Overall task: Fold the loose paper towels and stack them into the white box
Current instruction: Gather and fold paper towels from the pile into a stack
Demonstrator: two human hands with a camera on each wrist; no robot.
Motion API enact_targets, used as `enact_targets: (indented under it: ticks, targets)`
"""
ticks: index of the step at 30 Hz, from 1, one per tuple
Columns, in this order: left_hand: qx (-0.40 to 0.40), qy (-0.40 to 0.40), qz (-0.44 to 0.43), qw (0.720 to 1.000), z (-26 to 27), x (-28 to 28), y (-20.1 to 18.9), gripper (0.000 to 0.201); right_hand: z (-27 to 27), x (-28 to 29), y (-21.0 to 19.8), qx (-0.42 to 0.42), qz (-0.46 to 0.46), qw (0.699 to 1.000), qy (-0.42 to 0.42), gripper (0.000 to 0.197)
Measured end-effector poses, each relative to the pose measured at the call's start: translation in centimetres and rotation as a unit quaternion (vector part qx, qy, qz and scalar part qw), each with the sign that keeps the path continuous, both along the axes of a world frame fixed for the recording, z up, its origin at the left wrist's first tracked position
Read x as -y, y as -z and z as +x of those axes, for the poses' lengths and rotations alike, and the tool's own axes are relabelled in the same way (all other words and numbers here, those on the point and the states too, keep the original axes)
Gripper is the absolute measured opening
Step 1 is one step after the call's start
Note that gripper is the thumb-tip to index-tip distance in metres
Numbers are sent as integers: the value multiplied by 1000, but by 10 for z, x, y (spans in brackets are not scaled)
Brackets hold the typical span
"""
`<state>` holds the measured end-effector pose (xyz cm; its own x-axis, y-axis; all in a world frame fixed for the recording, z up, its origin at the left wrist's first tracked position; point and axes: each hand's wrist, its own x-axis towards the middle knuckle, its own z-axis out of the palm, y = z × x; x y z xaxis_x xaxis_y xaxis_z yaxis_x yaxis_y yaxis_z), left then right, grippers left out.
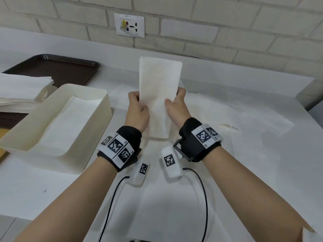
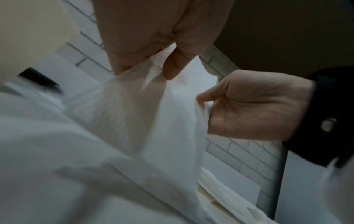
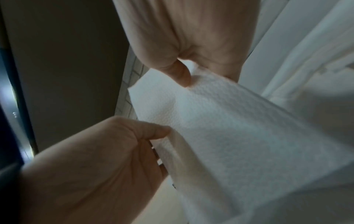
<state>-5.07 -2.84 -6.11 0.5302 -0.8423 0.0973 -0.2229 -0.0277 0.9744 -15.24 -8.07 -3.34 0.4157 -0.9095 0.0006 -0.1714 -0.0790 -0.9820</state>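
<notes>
Head view shows a folded paper towel (image 1: 160, 88) held upright above the surface (image 1: 262, 154), left hand (image 1: 138, 110) and right hand (image 1: 176, 109) each grasping a long edge between thumb and curled fingers. White box (image 1: 97, 109) sits left, folded towels inside; beyond it a towel stack (image 1: 22, 89) covers part of a brown tray (image 1: 66, 67). Wrist views are blurred, the towel's lower end cut off

Brown tray (image 1: 57, 67), wall socket (image 1: 129, 25)
</notes>
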Motion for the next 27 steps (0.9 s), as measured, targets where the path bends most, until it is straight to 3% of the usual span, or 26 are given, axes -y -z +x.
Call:
enact_targets:
  ticks: [5,9,14,19,23,27]
  targets:
    - [35,-2,-1,999,-2,-1,4,27,7,-11,10,-11,-91,996,-13,28]
    - [-5,33,52,998,-2,-8,1,35,10,-12,15,-38,-58,997,-33,35]
    - [-14,-34,41,998,7,-13,-21,35,15,-3,0,-9,-52,998,-33,27]
    - [50,-44,105,992,31,-24,-42,42,24,6,-16,-50,1,995,-91,33]
    - [96,-2,173,980,35,-48,-46,29,25,14,-32,-28,-1,995,-100,41]
    - [41,11,180,983,40,-67,-47,32,33,16,-40,-52,-40,984,-164,35]
